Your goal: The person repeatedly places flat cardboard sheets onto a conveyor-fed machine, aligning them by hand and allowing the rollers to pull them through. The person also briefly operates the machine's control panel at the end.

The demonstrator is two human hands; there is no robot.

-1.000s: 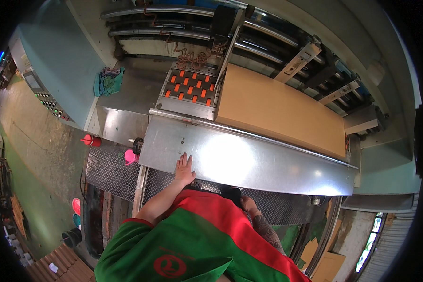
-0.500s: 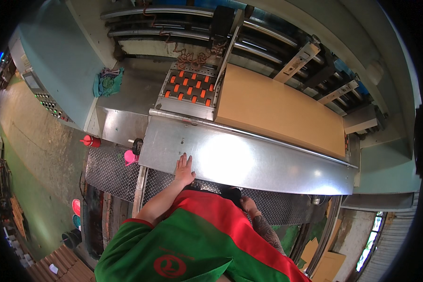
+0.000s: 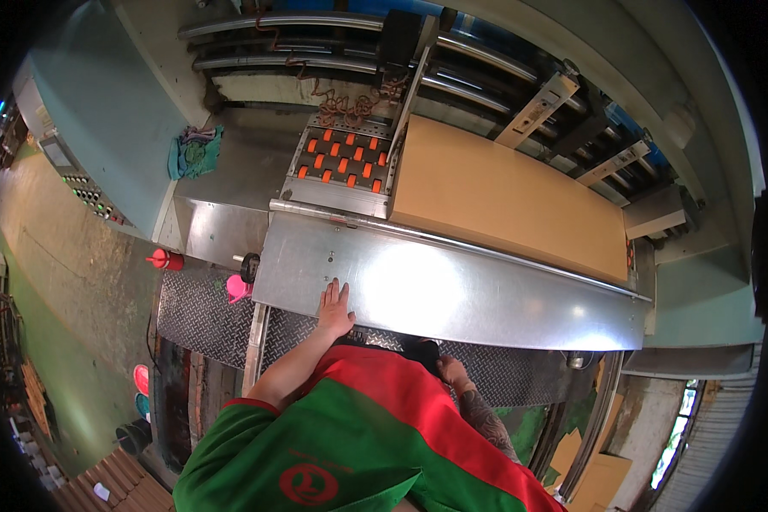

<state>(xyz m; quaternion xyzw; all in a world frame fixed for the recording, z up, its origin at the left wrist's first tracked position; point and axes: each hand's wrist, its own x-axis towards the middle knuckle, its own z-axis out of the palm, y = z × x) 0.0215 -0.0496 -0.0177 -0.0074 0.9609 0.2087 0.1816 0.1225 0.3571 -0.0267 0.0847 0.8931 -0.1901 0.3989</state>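
My left hand [image 3: 336, 311] lies on the front edge of a long, shiny metal plate [image 3: 358, 282], fingers stretched out and holding nothing. Close to my waist hangs my right hand [image 3: 453, 371], beside something black [image 3: 421, 349] below the plate; its fingers are mostly hidden, so I cannot tell if they grip anything. Beyond the plate's rounded bar [image 3: 486, 249], a brown cardboard stack [image 3: 512, 196] sits inside the machine. To its left is a metal bed with small orange rollers [image 3: 343, 155].
A crumpled teal rag [image 3: 195, 153] lies on the metal ledge at left, near a control panel [image 3: 90, 196]. A red bottle [image 3: 165, 258] and a pink container [image 3: 238, 288] stand left of the plate. Patterned metal flooring [image 3: 205, 316] runs beneath. Metal guide arms [image 3: 538, 111] reach over the stack.
The view has shifted very slightly. Both hands and the cardboard stack stay where they were.
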